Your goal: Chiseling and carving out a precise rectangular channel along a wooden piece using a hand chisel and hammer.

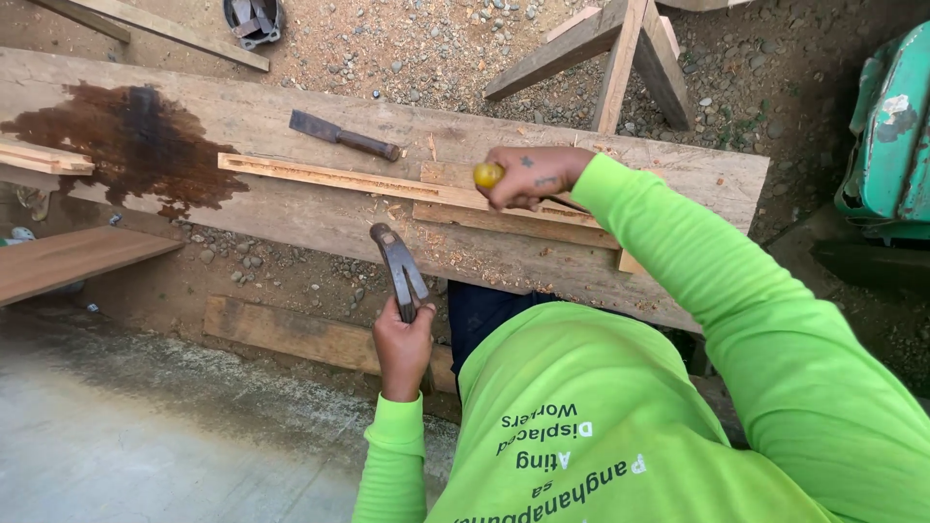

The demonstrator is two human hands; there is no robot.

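Sawdust and small chips lie scattered over a wide, rough plank worktop (pixel 320 218) that spans a gravel floor (pixel 465 44), its far-left part darkened by a brown wet stain (pixel 136 140) with ragged edges. The left hand (pixel 402 344), below the worktop's near edge, is wrapped tight around the handle of a claw hammer (pixel 399 263), whose dark, worn steel head curves upward and hangs just above the near edge of the plank. The right hand (pixel 533 174), over the middle of the worktop, is curled shut around a tool with a round yellow handle end (pixel 487 175); the rest of that tool is hidden inside the fist, and it rests on a long, pale, narrow wooden strip (pixel 329 177) lying lengthwise along the worktop. A second, shorter strip (pixel 509 225) lies just beside it toward the near edge. Both sleeves are bright lime green, smooth knit fabric. Near the far edge lies a flat chisel (pixel 341 135) with a dull grey blade and dark brown handle, well apart from both hands. Beyond the far edge stands a rough timber trestle (pixel 620 48) of angled boards. At the right stands a teal painted metal object (pixel 896 126) with chipped, peeling paint.
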